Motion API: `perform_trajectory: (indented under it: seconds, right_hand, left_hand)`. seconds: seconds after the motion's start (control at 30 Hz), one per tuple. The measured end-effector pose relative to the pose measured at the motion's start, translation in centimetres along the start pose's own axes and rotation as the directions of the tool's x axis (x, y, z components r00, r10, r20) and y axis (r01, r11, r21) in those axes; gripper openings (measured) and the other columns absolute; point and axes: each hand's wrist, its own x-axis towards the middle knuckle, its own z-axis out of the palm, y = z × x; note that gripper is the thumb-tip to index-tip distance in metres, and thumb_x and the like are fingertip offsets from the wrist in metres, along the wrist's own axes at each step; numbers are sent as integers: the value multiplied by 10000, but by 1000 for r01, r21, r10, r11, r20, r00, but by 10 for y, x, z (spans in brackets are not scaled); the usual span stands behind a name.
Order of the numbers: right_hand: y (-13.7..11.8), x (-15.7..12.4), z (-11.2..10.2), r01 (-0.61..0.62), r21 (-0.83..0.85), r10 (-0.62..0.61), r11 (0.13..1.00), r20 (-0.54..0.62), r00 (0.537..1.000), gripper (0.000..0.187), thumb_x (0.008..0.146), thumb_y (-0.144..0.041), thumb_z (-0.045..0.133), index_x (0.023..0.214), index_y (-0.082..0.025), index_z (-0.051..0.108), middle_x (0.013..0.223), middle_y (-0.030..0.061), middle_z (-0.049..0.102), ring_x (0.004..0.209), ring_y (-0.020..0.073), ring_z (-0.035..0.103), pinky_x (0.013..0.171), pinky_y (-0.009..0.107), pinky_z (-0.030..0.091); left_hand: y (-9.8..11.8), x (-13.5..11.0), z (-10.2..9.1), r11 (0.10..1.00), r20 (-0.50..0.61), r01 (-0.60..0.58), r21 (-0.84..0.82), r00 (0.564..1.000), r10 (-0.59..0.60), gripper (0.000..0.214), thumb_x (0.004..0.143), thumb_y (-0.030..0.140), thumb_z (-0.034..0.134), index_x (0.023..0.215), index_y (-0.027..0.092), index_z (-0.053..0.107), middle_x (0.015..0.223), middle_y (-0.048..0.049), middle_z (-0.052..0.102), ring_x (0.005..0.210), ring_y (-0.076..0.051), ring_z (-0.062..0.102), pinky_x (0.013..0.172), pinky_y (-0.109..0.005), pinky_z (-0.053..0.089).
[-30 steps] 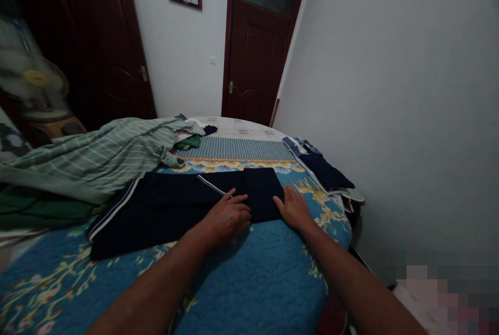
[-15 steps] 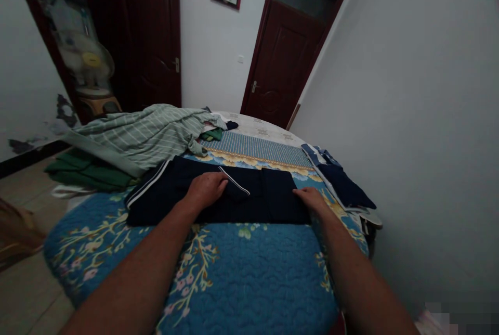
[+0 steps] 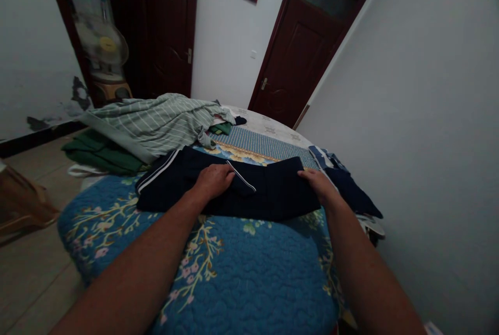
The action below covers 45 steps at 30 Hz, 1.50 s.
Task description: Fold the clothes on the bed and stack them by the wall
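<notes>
Pressing on the navy trousers (image 3: 268, 194), the left hand (image 3: 213, 180) is lying flat, fingers loose; the right hand (image 3: 319, 185) is touching the folded end — gripping or not, I cannot tell. Soft, light, limp cloth, probably best pinched at the fold's corners. One pair is lying on the blue quilt (image 3: 249, 272) — one striped sheet (image 3: 156, 121) behind.

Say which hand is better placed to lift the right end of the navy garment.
Right, probably. The right hand rests at that end of the navy garment, fingers on its edge; the left hand lies flat on its middle, beside the white stripe.
</notes>
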Motion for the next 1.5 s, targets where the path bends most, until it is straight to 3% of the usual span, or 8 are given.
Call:
perform_trajectory:
  seconds: [0.17,0.33,0.47,0.67,1.03,1.17,1.37,1.5]
  right_hand:
    - [-48,-10,34,31,-28,-29,999,71,997,261,824,-417,761,748,-245,579,554,-52,523,471,125,479,448,245,327]
    - [-76,-20,92,86,-124,-71,989,121,990,214,867,-324,731,783,-239,554,583,-48,558,511,132,554,474,219,421]
    - [-79,-21,141,75,-92,-59,993,164,985,212,893,-271,725,814,-239,531,591,-58,577,518,136,605,485,211,497]
    - [-61,-20,194,19,-70,-2,997,235,972,238,879,-257,754,849,-249,519,587,-57,622,495,154,653,470,218,529]
    - [-61,-24,201,86,-112,-57,990,242,969,295,833,-286,828,792,-247,538,589,-58,637,468,138,639,429,199,472]
    - [-64,-29,208,89,-126,-51,988,284,957,279,868,-291,819,810,-241,550,602,-49,650,483,143,652,441,199,469]
    - [-65,-40,212,18,-106,28,994,416,909,279,947,-365,792,837,-236,570,558,-30,654,477,156,655,478,206,493]
    - [-64,-36,205,103,-109,-52,989,398,916,274,1035,-388,634,822,-216,632,669,5,703,513,139,648,542,226,522]
  left_hand:
    - [-3,4,1,982,-41,-7,-189,999,-1,336,1052,352,545,1195,222,820,1251,-80,826,1180,-254,754,1050,-328,541]
    - [-8,9,10,869,69,140,-474,990,-122,332,1047,298,516,1229,189,772,1128,-84,826,869,-183,791,805,-275,596]
    - [-6,10,17,706,235,311,-636,950,-207,363,1069,301,456,1313,179,696,1147,-118,793,798,-172,777,613,-234,565]
    - [-2,6,14,547,369,433,-717,901,-229,365,1016,245,474,1310,172,678,1119,-127,771,788,-167,740,624,-247,589]
    - [-3,1,2,687,393,272,-674,919,22,207,790,262,705,929,138,797,846,-56,751,670,-141,628,615,-242,540]
    - [-7,-1,-1,649,464,408,-642,881,-95,210,793,223,691,968,140,772,753,-27,700,644,-143,629,606,-241,558]
    - [-11,1,0,739,488,442,-508,855,-176,186,781,120,672,952,159,734,824,-46,736,716,-175,702,632,-261,606]
    - [-16,1,-1,733,526,499,-463,820,-227,226,787,184,759,1008,165,714,778,-38,737,725,-204,748,686,-312,656]
